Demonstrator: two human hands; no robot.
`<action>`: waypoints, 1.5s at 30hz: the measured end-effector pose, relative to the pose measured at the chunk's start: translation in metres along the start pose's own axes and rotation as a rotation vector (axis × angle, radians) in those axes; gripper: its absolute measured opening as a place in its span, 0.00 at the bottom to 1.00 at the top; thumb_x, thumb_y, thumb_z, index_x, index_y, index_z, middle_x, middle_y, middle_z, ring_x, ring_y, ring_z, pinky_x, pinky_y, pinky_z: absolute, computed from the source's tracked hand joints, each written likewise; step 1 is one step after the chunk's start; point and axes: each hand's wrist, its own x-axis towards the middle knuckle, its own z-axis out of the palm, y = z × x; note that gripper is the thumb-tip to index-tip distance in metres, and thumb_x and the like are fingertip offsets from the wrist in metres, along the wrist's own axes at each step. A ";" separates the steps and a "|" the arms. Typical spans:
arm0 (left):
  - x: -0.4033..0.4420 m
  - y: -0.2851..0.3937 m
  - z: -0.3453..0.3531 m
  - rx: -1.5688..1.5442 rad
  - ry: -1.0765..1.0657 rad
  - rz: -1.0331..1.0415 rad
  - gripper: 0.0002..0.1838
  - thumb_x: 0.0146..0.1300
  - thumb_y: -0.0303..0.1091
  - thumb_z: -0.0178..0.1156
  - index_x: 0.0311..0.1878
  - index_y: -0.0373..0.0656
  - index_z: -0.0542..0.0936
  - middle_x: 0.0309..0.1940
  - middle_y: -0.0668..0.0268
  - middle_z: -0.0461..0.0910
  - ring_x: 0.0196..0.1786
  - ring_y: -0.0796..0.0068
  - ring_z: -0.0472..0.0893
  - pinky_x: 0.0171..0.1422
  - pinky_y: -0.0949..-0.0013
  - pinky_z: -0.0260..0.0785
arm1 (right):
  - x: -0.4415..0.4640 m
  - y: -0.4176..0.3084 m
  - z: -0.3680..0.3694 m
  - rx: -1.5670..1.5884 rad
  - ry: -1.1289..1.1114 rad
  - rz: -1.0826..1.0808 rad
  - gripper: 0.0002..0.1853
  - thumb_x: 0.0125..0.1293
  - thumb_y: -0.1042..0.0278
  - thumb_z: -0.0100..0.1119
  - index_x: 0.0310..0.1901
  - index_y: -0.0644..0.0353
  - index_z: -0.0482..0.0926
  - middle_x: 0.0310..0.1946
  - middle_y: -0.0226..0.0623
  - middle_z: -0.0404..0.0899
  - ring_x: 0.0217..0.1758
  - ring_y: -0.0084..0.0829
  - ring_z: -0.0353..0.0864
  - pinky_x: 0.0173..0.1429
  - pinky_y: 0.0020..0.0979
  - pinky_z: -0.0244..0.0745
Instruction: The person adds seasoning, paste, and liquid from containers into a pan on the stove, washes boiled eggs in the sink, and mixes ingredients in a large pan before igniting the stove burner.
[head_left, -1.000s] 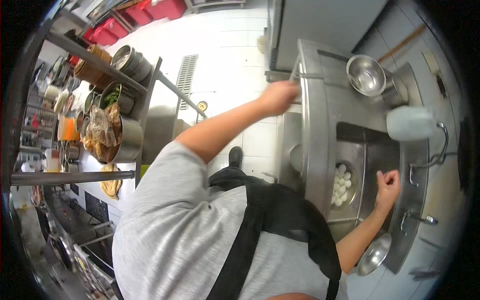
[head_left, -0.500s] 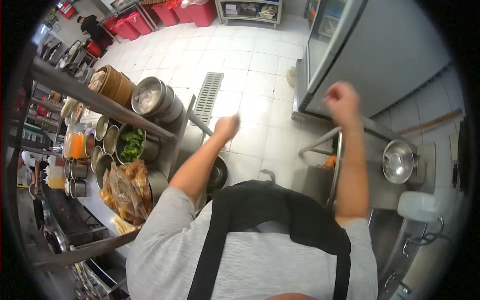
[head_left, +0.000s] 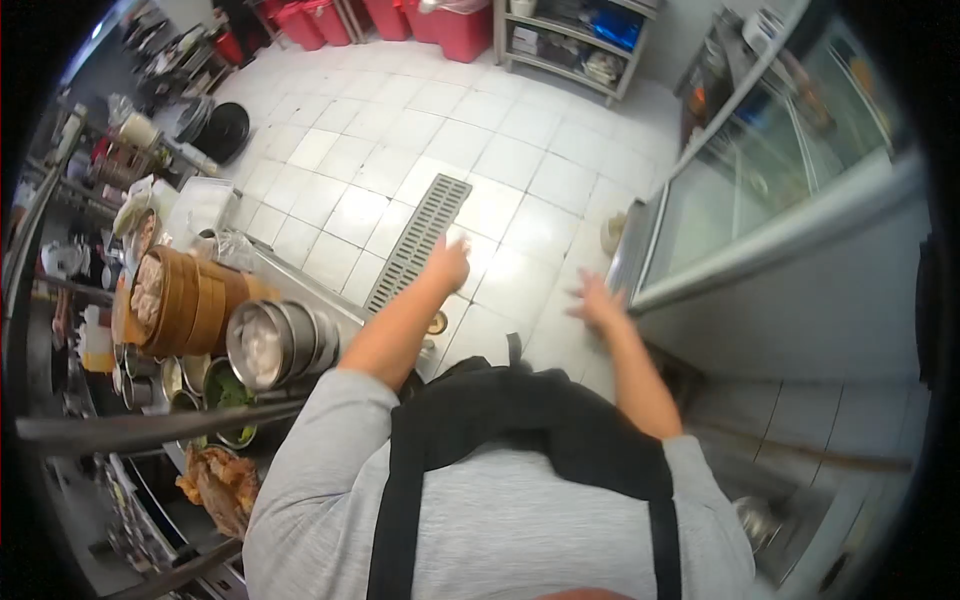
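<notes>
Glass-door fridge (head_left: 755,215), head view: stands at the right, near the right hand (head_left: 602,307), grey side turned toward the lower right. Shows shelves and blurred goods through the pane.

Right hand: reaches forward in the air, fingers spread apart, clearly unclenched. Overlaps the fridge's near lower corner at the wrist — contact hard to judge from this angle.

Left hand (head_left: 449,268): also held out forward, fingers partly bent. Too blurred to say whether clenched or loose. Crosses the edge of the slotted floor drain (head_left: 415,240) in the view, above white floor tiles (head_left: 520,195).

Black apron (head_left: 530,415) over a grey shirt (head_left: 560,520), low centre.

To the left, a crowded counter: bamboo steamer (head_left: 195,305) with pale food in the top, turned sideways by the lens. Just beside, stacked metal pots (head_left: 290,345), front one holding something whitish. Nearer, green leaves (head_left: 232,395) in a pot, then a brown bundle (head_left: 220,487), contents unclear. Metal rail (head_left: 90,432) across the near left.

Far side: red bins (head_left: 455,32) in a row, metal shelf unit (head_left: 570,50) next along. Lower right, a shiny metal bowl (head_left: 757,522), smeared by blur.
</notes>
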 end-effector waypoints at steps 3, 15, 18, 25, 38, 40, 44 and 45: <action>0.042 -0.030 0.088 -0.481 0.203 0.015 0.07 0.50 0.29 0.57 0.33 0.43 0.79 0.40 0.55 0.74 0.49 0.55 0.74 0.53 0.54 0.68 | 0.080 -0.022 0.028 -0.070 -0.172 -0.240 0.11 0.46 0.63 0.65 0.35 0.50 0.81 0.42 0.42 0.76 0.51 0.45 0.72 0.56 0.39 0.68; 0.100 -0.136 0.097 -0.263 0.236 -0.375 0.27 0.49 0.38 0.62 0.55 0.49 0.71 0.54 0.51 0.70 0.59 0.54 0.69 0.54 0.56 0.69 | 0.289 -0.043 0.023 -0.474 -0.296 -0.235 0.30 0.47 0.63 0.63 0.57 0.44 0.70 0.63 0.49 0.58 0.61 0.56 0.64 0.60 0.56 0.62; 0.145 -0.187 0.102 -0.741 -0.147 -0.399 0.34 0.48 0.46 0.64 0.60 0.49 0.68 0.58 0.52 0.68 0.59 0.55 0.68 0.55 0.58 0.67 | 0.362 0.016 0.060 0.041 -0.611 -0.064 0.27 0.46 0.56 0.67 0.49 0.48 0.71 0.49 0.41 0.69 0.50 0.43 0.71 0.49 0.49 0.68; 0.189 -0.202 0.202 -1.765 -0.714 -0.057 0.27 0.52 0.49 0.61 0.51 0.41 0.75 0.42 0.55 0.78 0.47 0.64 0.77 0.54 0.63 0.67 | 0.491 -0.095 0.036 0.398 -1.276 0.000 0.26 0.48 0.42 0.64 0.41 0.51 0.70 0.35 0.31 0.71 0.37 0.30 0.71 0.34 0.38 0.71; 0.243 -0.353 0.169 -1.645 -0.308 -0.822 0.31 0.51 0.44 0.64 0.59 0.48 0.68 0.59 0.51 0.65 0.59 0.51 0.66 0.61 0.59 0.62 | 0.718 -0.371 0.168 -0.872 -1.335 -0.746 0.27 0.55 0.43 0.58 0.45 0.60 0.79 0.45 0.46 0.78 0.49 0.41 0.78 0.54 0.36 0.70; 0.254 -0.382 0.179 -1.451 0.010 -1.050 0.27 0.51 0.47 0.63 0.54 0.47 0.72 0.52 0.50 0.69 0.54 0.50 0.69 0.58 0.58 0.63 | 0.731 -0.468 0.141 -0.859 -1.050 -0.686 0.33 0.51 0.37 0.60 0.50 0.57 0.77 0.57 0.44 0.70 0.61 0.43 0.68 0.58 0.44 0.67; 0.286 -0.397 0.235 -1.552 0.021 -1.146 0.30 0.51 0.50 0.62 0.55 0.47 0.71 0.50 0.49 0.69 0.55 0.49 0.69 0.59 0.57 0.62 | 0.765 -0.582 0.259 -0.571 -1.048 -0.828 0.54 0.41 0.38 0.68 0.67 0.56 0.54 0.69 0.47 0.48 0.72 0.47 0.46 0.68 0.52 0.52; 0.292 -0.391 0.241 -1.545 -0.007 -1.153 0.30 0.51 0.51 0.62 0.56 0.46 0.71 0.51 0.49 0.69 0.55 0.49 0.69 0.59 0.57 0.62 | 0.764 -0.617 0.286 -0.566 -1.052 -0.908 0.57 0.39 0.37 0.69 0.68 0.56 0.51 0.69 0.48 0.46 0.72 0.48 0.44 0.68 0.53 0.51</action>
